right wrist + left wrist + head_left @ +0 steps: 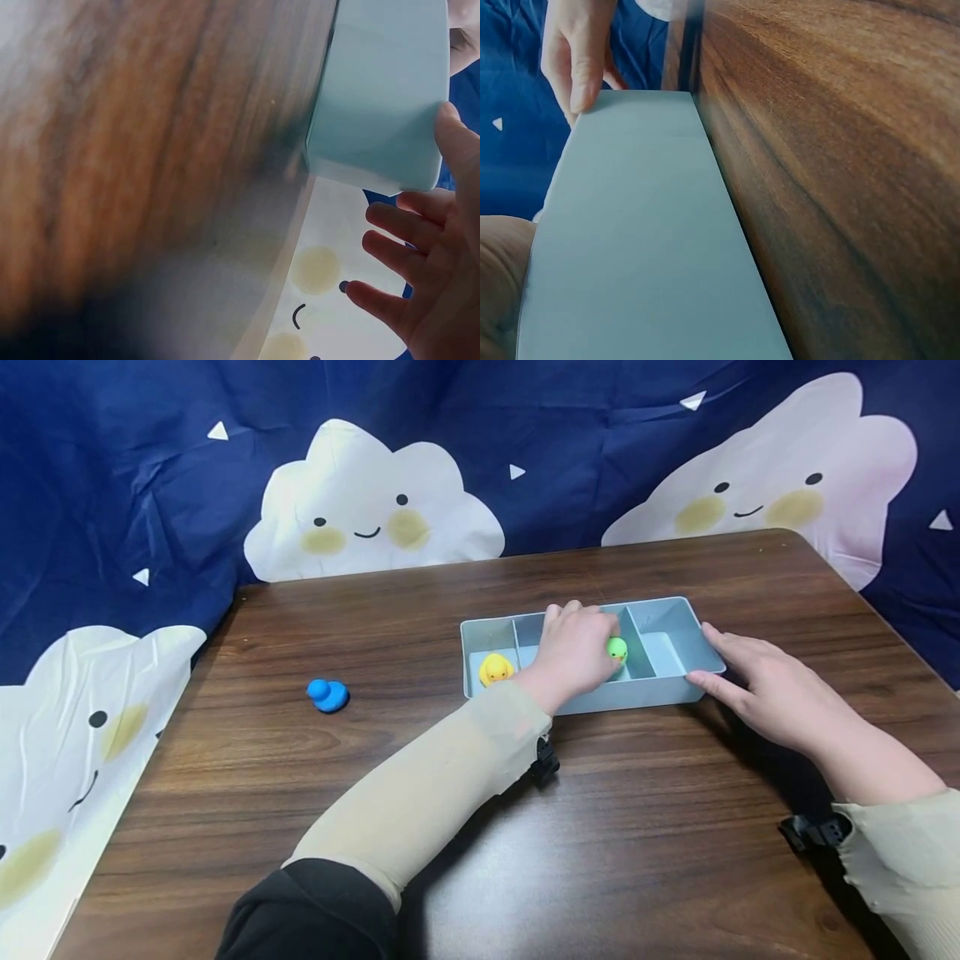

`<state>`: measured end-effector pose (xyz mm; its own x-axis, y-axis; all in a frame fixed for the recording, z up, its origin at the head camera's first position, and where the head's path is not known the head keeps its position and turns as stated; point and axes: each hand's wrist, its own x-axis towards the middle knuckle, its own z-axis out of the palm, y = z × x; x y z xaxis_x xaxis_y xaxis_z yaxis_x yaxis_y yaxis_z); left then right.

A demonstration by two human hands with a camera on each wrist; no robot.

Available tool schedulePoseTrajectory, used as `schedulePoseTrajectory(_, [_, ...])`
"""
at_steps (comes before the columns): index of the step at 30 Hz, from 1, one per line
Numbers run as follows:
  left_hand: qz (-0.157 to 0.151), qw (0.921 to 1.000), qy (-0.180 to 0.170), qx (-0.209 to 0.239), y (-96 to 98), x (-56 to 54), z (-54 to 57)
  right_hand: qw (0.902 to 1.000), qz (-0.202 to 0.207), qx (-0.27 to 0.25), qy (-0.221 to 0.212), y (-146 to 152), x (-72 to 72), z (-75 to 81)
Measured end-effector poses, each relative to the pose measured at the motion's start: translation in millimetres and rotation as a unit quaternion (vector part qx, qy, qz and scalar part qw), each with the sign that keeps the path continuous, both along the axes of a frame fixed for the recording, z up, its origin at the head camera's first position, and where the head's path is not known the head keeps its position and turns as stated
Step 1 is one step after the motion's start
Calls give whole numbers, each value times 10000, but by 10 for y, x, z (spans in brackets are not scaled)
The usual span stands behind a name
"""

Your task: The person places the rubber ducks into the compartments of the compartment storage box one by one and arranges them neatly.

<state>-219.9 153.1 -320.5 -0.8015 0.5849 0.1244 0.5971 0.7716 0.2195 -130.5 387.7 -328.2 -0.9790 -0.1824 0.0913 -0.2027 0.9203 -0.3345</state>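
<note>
A light blue divided box [630, 695] sits on the table. My left hand [576, 647] reaches down into its middle part, fingers curled at a small green rubber duck [617, 650] that shows beside the thumb; the fingertips are partly hidden. In the box's left compartment is a yellow rubber duck [496, 669]. My right hand [780, 689] holds the box's right end, thumb at the front corner and forefinger on the end wall. The right wrist view shows its other fingers [394, 255] spread off the box. A blue rubber duck [327, 695] lies apart, left of the box.
The brown wooden table [622, 827] reaches past the box on all sides. Behind it hangs a dark blue cloth [555, 410] printed with white clouds. My left forearm [420, 785] crosses the table in front of the box.
</note>
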Motion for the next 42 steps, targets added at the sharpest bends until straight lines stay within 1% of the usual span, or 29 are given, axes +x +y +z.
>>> schedulePoseTrajectory(4, [16,9998,81,-152,14,-12,16,10000,13,11,31,-3,-5,6])
schedulePoseTrajectory(14, [11,9992,-18,-399,30,-6,41,10000,13,16,68,-12,0,8])
schedulePoseTrajectory(25, [-41,9990,-74,-439,33,15,51,10000,-20,18,59,-14,-2,-1])
schedulePoseTrajectory(32, [-45,9989,-93,-455,38,10,45,10000,-36,12,35,-15,1,-4])
schedulePoseTrajectory(42, [-36,9987,-252,-446,44,8,43,9999,-34,8,103,-13,11,-1])
